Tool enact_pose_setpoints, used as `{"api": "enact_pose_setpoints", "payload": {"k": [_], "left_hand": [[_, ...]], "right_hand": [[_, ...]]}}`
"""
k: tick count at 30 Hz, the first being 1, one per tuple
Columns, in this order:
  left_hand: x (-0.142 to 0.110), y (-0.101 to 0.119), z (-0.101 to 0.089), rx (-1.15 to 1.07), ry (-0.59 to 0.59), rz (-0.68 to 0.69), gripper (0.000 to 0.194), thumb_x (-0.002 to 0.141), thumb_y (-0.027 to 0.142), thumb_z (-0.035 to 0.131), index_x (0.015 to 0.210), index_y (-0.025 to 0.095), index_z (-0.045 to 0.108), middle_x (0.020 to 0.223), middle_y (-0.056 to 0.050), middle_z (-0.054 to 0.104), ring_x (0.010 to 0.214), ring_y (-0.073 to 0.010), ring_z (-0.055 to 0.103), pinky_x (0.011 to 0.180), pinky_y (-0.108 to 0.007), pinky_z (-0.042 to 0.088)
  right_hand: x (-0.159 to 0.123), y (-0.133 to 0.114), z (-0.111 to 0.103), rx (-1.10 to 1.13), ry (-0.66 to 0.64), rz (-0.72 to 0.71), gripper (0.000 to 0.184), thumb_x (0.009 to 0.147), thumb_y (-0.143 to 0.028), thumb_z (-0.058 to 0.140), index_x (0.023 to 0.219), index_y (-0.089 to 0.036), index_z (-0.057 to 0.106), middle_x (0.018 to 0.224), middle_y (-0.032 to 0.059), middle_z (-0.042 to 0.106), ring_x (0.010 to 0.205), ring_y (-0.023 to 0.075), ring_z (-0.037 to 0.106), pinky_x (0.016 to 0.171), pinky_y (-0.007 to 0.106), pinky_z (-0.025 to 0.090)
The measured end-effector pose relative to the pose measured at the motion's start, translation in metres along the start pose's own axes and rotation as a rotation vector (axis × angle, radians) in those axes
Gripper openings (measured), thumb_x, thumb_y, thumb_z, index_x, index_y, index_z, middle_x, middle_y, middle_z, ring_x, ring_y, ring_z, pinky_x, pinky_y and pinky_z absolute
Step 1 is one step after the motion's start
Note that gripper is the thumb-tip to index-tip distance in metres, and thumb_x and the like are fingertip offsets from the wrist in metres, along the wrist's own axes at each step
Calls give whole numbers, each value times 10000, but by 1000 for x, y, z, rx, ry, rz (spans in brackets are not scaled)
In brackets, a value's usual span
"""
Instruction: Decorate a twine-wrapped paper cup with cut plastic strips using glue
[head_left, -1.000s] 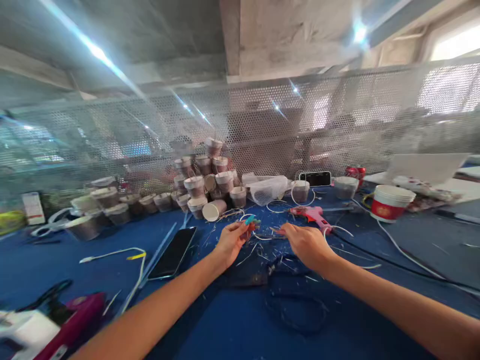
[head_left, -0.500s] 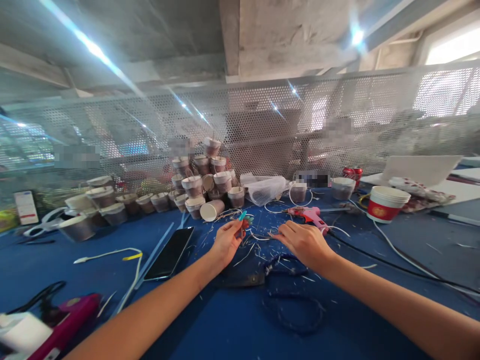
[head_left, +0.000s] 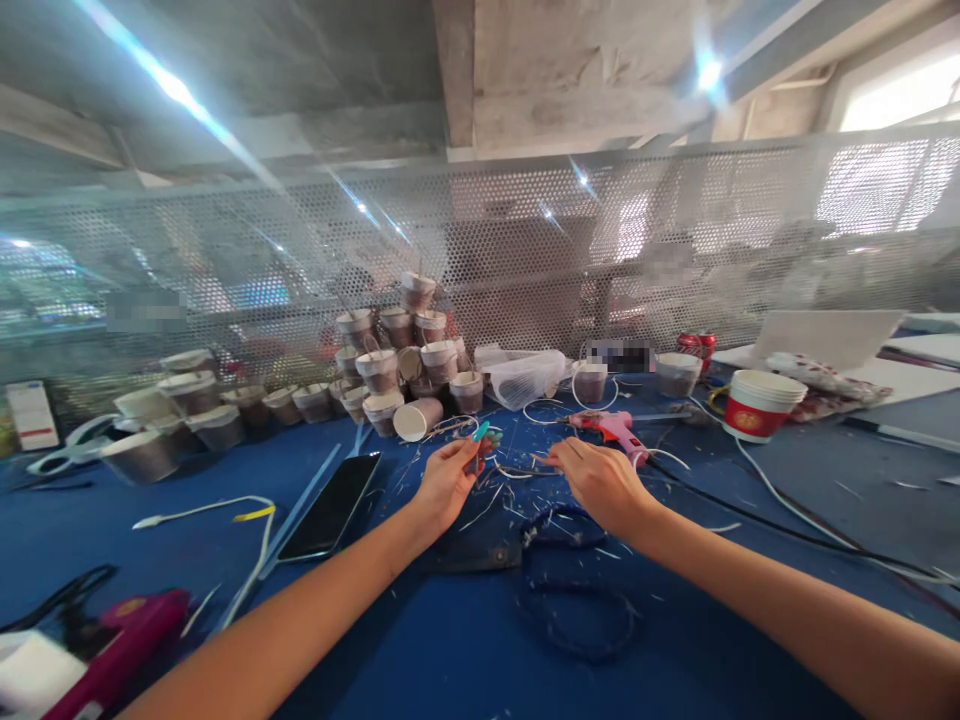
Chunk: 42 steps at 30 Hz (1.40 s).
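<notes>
A person sits or stands at a blue surface (head_left: 420, 660) strewn with thin pale trimmings, both bare arms stretched forward over the clutter. The left hand (head_left: 442, 482) has its thumb and forefinger pinching a small turquoise piece (head_left: 481, 431), held just above the surface near the middle of the work area; it is too small to tell what it is. The right hand (head_left: 604, 482), a short gap away, has its fingers curled close together and pointing toward the left; whether they grip anything cannot be told. Between and below the hands lie pale scraps and a dark tool (head_left: 469, 562) with blue loops, resembling scissors. Just beyond the right hand rests a pink glue gun (head_left: 611, 428), its black cable (head_left: 720, 500) trailing off to the right.

A black phone (head_left: 330, 508) lies face up to the left of the left hand, near a white cable (head_left: 259, 505) marked by a yellow tag. Behind, small grey-brown pots (head_left: 377, 372) with pale rims rise in a pile, and one pot (head_left: 418, 420) lies on its side in front. To the right stand a red-and-white paper cup (head_left: 757, 408) and red cans (head_left: 696, 346), before a perforated metal screen (head_left: 517, 230)
</notes>
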<state>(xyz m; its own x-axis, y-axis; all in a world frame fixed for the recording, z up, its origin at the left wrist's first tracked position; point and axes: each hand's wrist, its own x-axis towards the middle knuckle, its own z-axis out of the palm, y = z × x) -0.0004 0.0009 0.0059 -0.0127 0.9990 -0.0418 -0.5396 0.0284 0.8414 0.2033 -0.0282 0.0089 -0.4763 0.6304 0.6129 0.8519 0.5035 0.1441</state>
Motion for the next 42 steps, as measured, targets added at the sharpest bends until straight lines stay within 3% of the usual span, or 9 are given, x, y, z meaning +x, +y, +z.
{"api": "enact_pose_setpoints", "payload": {"k": [8, 15, 20, 26, 34, 42], "left_hand": [[-1, 0, 0, 19, -12, 5, 138, 533, 160, 763, 555, 137, 629, 663, -33, 688, 672, -118, 607, 630, -226, 398], [1, -1, -2, -26, 31, 20, 124, 544, 153, 753, 582, 137, 637, 638, -22, 680, 652, -110, 604, 623, -223, 395], [1, 0, -2, -19, 24, 12, 129, 543, 148, 754, 580, 134, 631, 656, -30, 686, 671, -119, 611, 620, -225, 401], [0, 0, -1, -4, 11, 14, 135, 536, 142, 759, 582, 132, 632, 668, -37, 690, 677, -125, 614, 639, -236, 404], [2, -2, -2, 6, -9, 9, 116, 555, 144, 750, 599, 124, 644, 670, -42, 692, 664, -119, 615, 641, -232, 413], [4, -1, -4, -64, 37, 11, 44, 646, 115, 675, 670, 146, 653, 699, -23, 689, 669, -112, 620, 604, -217, 429]], "right_hand": [[3, 1, -3, 75, -114, -1, 167, 878, -126, 385, 812, -134, 538, 743, 41, 620, 651, 137, 598, 521, 227, 342], [1, 1, 0, 96, -10, -39, 180, 874, -268, 446, 768, -148, 528, 720, 26, 611, 647, 129, 595, 537, 221, 348], [-1, 3, 2, 36, -3, 5, 183, 874, -213, 439, 731, -151, 535, 693, 29, 618, 658, 140, 597, 545, 233, 340], [1, 2, 0, 47, -64, 23, 156, 873, -149, 408, 784, -145, 536, 707, 38, 632, 665, 144, 604, 542, 235, 337], [4, -1, -5, 139, -240, 99, 106, 863, -105, 418, 853, -122, 523, 754, 49, 652, 678, 128, 617, 568, 213, 359], [3, 0, -5, 60, -126, 65, 195, 876, -291, 444, 761, -159, 531, 739, 36, 648, 625, 131, 609, 513, 224, 315]]}}
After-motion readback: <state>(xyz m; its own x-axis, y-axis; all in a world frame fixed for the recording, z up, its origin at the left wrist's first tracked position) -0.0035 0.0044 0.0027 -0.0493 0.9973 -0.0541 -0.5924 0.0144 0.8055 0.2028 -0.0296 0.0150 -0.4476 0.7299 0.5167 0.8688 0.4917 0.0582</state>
